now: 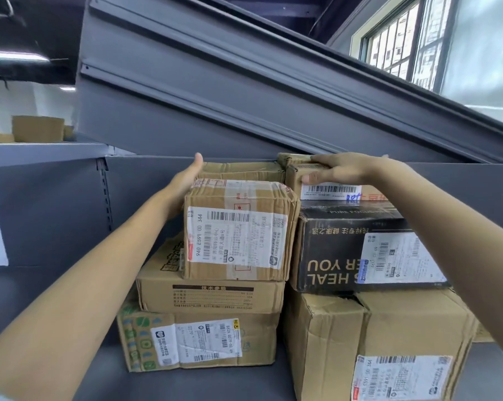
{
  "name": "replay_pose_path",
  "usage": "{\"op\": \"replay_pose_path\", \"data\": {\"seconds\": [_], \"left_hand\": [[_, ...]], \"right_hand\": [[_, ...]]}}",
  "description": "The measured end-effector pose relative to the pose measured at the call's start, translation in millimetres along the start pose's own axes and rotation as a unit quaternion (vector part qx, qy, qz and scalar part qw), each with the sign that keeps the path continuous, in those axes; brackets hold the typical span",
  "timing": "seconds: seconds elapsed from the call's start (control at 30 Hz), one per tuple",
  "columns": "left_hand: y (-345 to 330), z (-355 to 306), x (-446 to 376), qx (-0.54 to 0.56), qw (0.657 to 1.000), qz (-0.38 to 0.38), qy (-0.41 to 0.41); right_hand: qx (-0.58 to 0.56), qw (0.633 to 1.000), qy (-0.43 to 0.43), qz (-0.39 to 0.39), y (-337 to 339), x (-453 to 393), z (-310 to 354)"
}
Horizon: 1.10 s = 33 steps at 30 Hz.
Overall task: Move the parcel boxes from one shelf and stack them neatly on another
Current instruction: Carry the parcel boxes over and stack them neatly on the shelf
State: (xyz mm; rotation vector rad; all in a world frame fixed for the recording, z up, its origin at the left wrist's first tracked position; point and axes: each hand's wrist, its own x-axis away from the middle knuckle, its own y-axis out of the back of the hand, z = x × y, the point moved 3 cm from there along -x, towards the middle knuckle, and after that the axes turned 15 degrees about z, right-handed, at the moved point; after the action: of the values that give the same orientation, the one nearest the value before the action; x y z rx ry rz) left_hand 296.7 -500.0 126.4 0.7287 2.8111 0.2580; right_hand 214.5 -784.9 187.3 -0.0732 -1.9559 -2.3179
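Parcel boxes (236, 230) sitting in two stacks on the grey shelf (42, 215) | your left hand (183, 180) lying flat beside the top-left box | your right hand (343, 169) gripping the small top-right box (325, 183) | stacking looking well advanced, remainder unseen

Shelf (56, 299): open floor left of the 2 stacks, reaching to the grey back panel (56, 204). Left stack: 3 boxes, labelled carton (238, 230) on top, with a flatter box (241, 169) behind it. Right stack: large carton (374, 337), black box (354, 244), small box (325, 183) on top. The stacks stand just beside each other with only a narrow seam between. Overhead: sloping grey structure (215, 82) caps the space above the box tops.
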Motion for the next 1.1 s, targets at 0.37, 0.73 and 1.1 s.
{"op": "replay_pose_path", "data": {"seconds": [0.37, 0.73, 1.1], "left_hand": [[-16, 0, 52, 0.139, 0.988, -0.019, -0.071], [-48, -4, 89, 0.086, 0.988, -0.005, -0.127], [-29, 54, 118, -0.127, 0.990, 0.040, 0.053]], "right_hand": [[0.014, 0.967, 0.206, -0.150, -25, 75, 87], [0.204, 0.960, 0.103, -0.163, -69, 53, 114], [0.299, 0.909, 0.091, -0.274, -116, 54, 142]]}}
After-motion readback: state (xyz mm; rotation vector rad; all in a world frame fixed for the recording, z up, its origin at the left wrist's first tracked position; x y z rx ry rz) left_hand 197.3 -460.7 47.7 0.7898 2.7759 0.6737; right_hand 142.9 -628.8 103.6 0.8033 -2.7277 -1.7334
